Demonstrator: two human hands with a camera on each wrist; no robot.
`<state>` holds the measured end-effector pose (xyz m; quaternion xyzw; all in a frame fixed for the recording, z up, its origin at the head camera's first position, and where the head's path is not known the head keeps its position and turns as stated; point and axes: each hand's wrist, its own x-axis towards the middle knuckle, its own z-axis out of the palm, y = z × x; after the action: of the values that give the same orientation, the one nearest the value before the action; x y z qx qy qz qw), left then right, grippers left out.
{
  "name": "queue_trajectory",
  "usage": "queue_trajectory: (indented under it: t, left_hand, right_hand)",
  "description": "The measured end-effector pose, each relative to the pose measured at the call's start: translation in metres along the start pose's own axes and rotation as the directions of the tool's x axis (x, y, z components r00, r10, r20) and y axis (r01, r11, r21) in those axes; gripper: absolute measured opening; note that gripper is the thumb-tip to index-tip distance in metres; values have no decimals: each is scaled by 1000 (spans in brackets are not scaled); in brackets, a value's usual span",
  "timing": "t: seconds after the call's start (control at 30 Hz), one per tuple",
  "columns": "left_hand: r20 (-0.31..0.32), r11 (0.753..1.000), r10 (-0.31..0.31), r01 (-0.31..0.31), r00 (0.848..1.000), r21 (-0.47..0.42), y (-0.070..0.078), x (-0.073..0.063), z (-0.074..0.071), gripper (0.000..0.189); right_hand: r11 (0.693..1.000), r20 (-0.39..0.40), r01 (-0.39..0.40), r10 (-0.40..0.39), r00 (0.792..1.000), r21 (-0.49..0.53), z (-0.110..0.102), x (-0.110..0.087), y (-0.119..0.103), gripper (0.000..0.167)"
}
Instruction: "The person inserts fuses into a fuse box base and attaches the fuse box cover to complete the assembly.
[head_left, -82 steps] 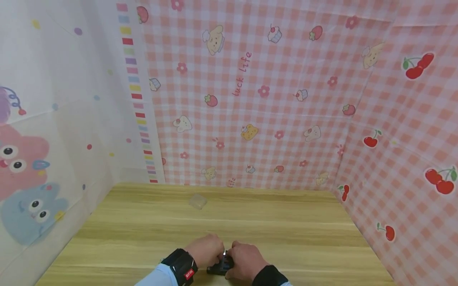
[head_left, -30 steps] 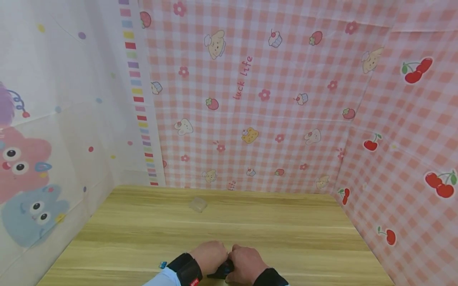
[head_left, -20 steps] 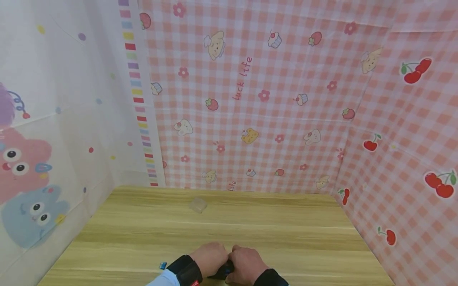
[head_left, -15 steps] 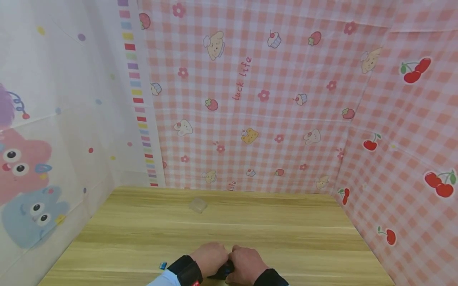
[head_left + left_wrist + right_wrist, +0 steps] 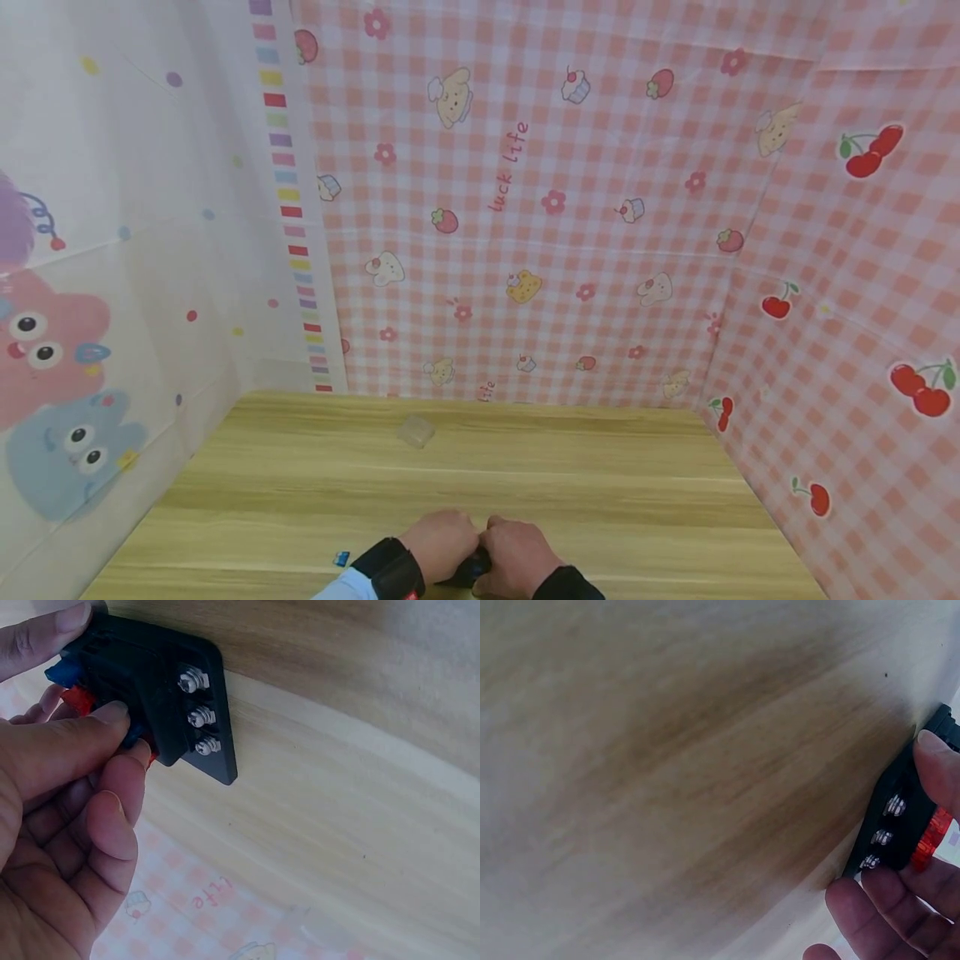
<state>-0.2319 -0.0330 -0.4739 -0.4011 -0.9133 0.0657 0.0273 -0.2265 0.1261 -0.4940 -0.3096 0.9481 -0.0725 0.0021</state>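
Observation:
A black fuse block [image 5: 172, 682] with metal screw terminals [image 5: 201, 716] along its edge sits between both hands, low over the wooden table. My left hand [image 5: 442, 540] pinches a blue blade fuse [image 5: 133, 735] between thumb and index finger at the block's face. Another blue fuse [image 5: 64, 673] and a red fuse [image 5: 77, 699] stand in the block beside those fingers. My right hand [image 5: 517, 554] grips the block by its ends, thumb on one side and fingers on the other. Red fuses [image 5: 930, 838] show next to its fingers in the right wrist view. In the head view the hands hide most of the block.
A small blue piece [image 5: 342, 558] lies on the table [image 5: 600, 467] left of my left wrist. Farther back is a clear plastic cover [image 5: 416, 432]. Patterned cloth walls [image 5: 525, 250] enclose the table at the back and both sides.
Since the oldest frame my left hand has moved slightly right and down over the fuse block, and the small blue piece has come into view beside the wrist. Lately both hands barely move.

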Motion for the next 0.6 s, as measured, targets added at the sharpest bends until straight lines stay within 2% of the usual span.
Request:
queue_trajectory:
  t: [0.17,0.43,0.6]
  left_hand:
    - [-10,1000,22,-21,1000,17,0,0,1,15]
    - [-2,1000,-13,13,1000,2,0,-1,1,12]
    - [-9,1000,-13,13,1000,-2,0,-1,3,12]
  right_hand:
    - [1000,4,-4,4,1000,2,0,-1,0,29]
    - [1000,1,0,0,1000,14,-1,-1,0,29]
    - [1000,-11,3,-3,1000,3,1,-1,0,30]
